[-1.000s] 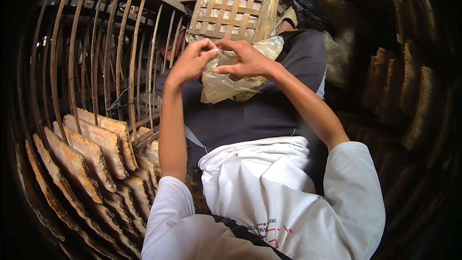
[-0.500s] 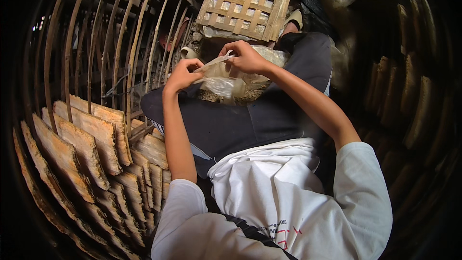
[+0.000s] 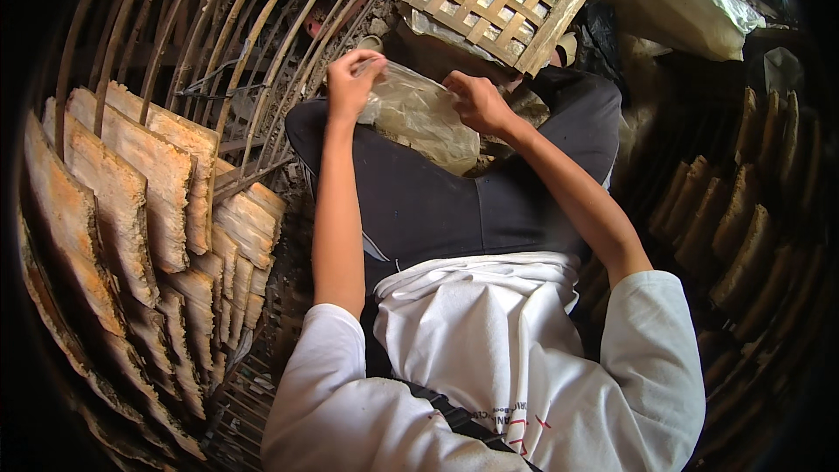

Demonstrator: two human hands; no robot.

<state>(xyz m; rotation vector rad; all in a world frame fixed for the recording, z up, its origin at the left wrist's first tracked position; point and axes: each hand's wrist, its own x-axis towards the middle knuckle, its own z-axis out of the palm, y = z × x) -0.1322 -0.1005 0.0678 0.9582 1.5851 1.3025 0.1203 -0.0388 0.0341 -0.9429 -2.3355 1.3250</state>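
A clear plastic bag [image 3: 418, 111] hangs spread between my two hands, above my lap. My left hand [image 3: 353, 83] pinches its upper left corner between thumb and fingers. On the other side, my right hand [image 3: 481, 103] is closed on the bag's right edge. The bag is see-through and wrinkled, and its lower end hangs down by my dark trousers [image 3: 428, 197]. Whether anything lies inside the bag, I cannot tell. Just beyond my hands stands a woven bamboo-strip crate [image 3: 502, 0] with plastic showing through its gaps.
Thin upright slats [image 3: 236, 44] form a rack at the left. Rough tan slabs [image 3: 131, 183] stand in rows on that side, and more slabs [image 3: 743, 227] stand in shadow at the right. A large pale plastic sack [image 3: 682, 13] lies at the back right.
The plastic bag has gone from bunched and twisted to stretched out wide. My hands have moved apart, the right one shifting right and slightly down. The view has turned a little.
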